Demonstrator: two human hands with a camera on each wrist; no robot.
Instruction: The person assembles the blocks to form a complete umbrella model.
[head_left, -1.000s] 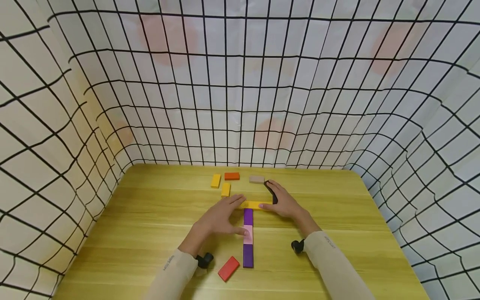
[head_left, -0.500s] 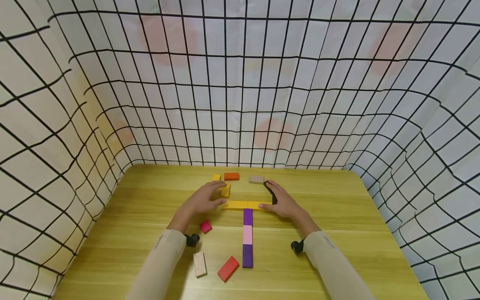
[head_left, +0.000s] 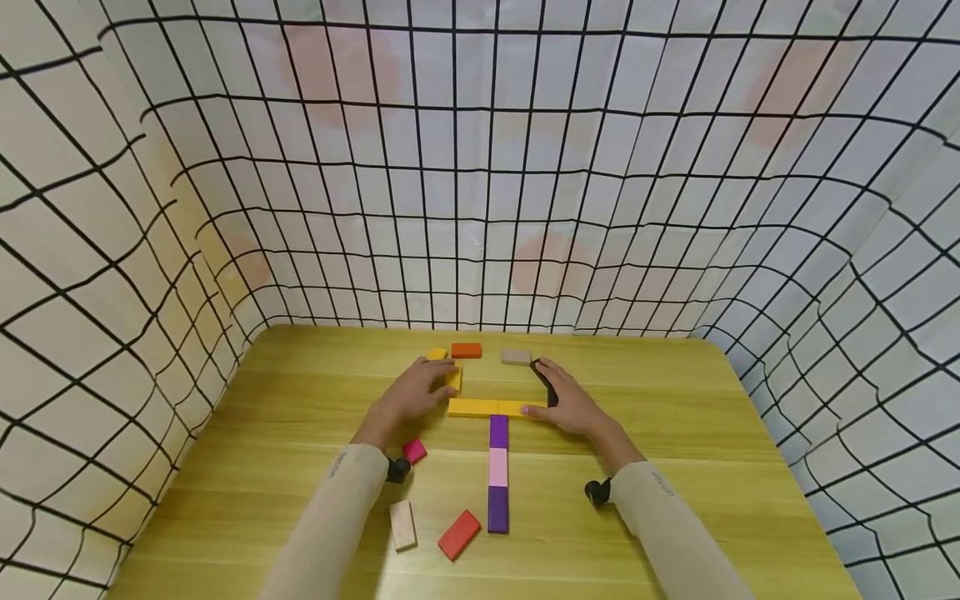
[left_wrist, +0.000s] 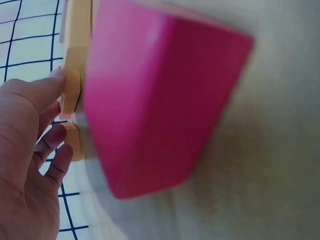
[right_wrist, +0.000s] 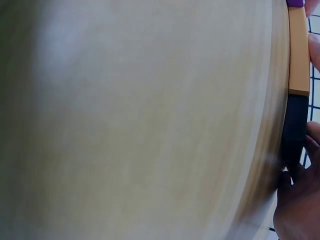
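Yellow oblong block [head_left: 454, 379] sits far left of centre, half-curled left hand [head_left: 409, 395] around it, pinch uncertain, best gripped squarely without jogging the nearer yellow two-block row [head_left: 472, 407], which the spread right hand [head_left: 572, 406] touches beside a black bar-shaped block [right_wrist: 295, 122].

Loads of room on the right of the yellow wood-grain tabletop [head_left: 731, 467], outside the beige right sleeve [head_left: 671, 517], up to the black mesh netting [head_left: 492, 108]. Left of the flat purple-pink-purple block column [head_left: 498, 467] it's tighter: a magenta block [head_left: 414, 452], a pale wooden block [head_left: 402, 525] and a red rectangular block [head_left: 459, 535] dot the way. Up top, a flat yellow block row [head_left: 476, 407] crosses, with the left hand [head_left: 411, 395] and right hand [head_left: 573, 407] hogging its ends.
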